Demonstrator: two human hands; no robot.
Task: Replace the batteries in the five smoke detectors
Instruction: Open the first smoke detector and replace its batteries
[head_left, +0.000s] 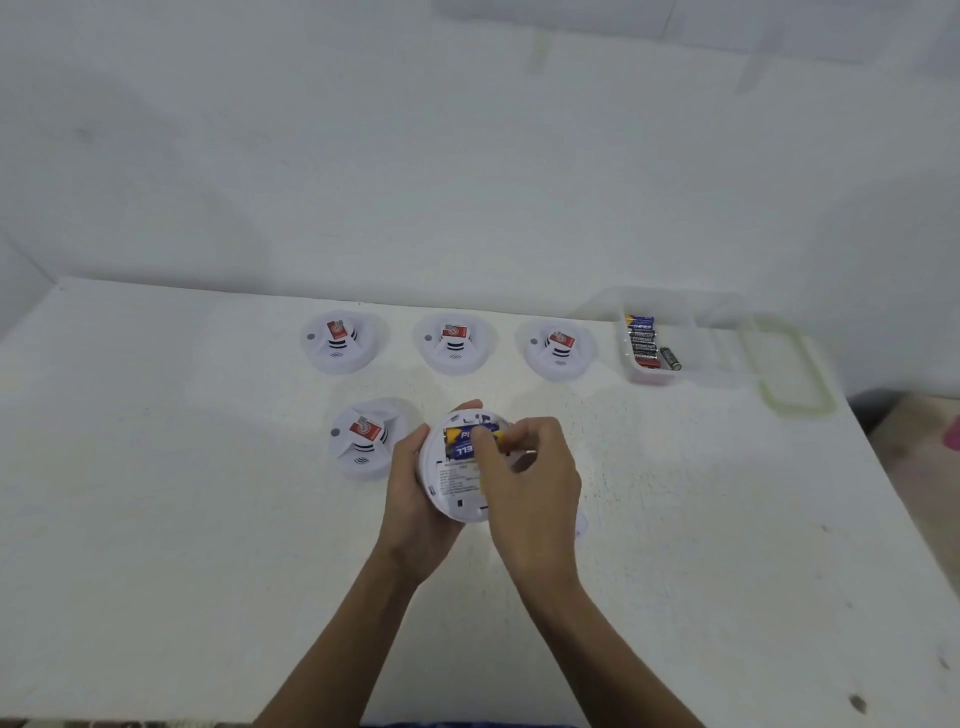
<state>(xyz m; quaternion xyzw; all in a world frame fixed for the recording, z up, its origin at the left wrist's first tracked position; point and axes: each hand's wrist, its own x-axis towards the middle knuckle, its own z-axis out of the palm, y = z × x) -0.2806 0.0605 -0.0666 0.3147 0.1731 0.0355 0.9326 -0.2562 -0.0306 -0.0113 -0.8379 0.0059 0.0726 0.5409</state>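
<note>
My left hand grips a white smoke detector turned back side up above the table. Its open battery bay shows blue and yellow batteries. My right hand reaches over the bay, and its fingertips pinch the right end of a battery there. Three more white detectors stand face up in a row at the back: a left detector, a middle detector and a right detector. A fourth detector sits just left of my left hand.
A clear plastic box at the back right holds several batteries. Its clear lid with green clips lies beside it near the table's right edge. The white table meets a white wall behind.
</note>
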